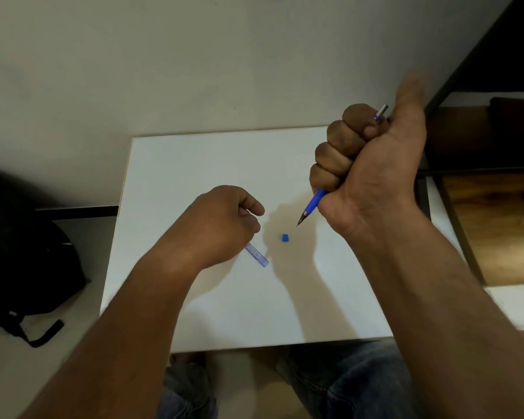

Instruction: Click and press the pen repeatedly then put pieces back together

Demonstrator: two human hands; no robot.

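We've got a blue mechanical pencil (314, 201) with a silver metal end, a tiny blue cap (284, 237), and a clear lead tube (257, 254) with blue edging, all over a plain white table (194, 176). There's a black backpack (28, 261) on the pale floor.

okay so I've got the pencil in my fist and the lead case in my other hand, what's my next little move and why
Probably tip the lead case in your left hand to draw out a lead: the right hand already grips the mechanical pencil, and the blue cap lies loose on the table.
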